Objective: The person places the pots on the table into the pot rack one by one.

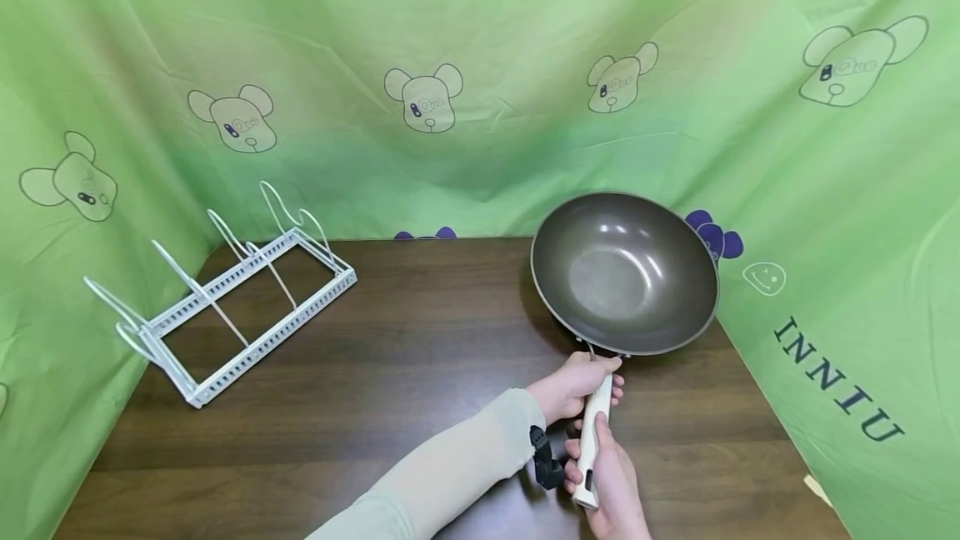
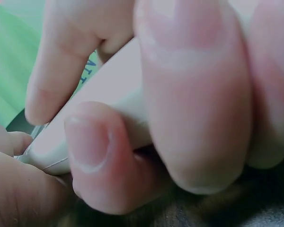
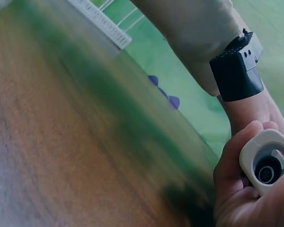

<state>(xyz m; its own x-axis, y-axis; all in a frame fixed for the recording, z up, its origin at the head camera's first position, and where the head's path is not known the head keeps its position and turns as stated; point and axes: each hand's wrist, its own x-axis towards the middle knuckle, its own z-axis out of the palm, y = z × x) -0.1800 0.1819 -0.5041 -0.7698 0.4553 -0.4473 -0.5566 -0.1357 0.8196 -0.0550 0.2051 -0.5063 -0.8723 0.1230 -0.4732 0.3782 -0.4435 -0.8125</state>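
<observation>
A deep wok with a dark grey-brown inside and a cream handle is at the right of the table in the head view. My left hand grips the handle close to the pan. Further back, my right hand holds the handle near its end, thumb along the top. The left wrist view shows fingers large around the handle. In the right wrist view, the hollow handle end faces the camera. Whether the wok's base touches the table cannot be told.
A white metal rack with upright wire loops stands at the table's left. Green printed cloth hangs behind and along both sides of the brown wooden table. A black wrist mount sits on my left wrist.
</observation>
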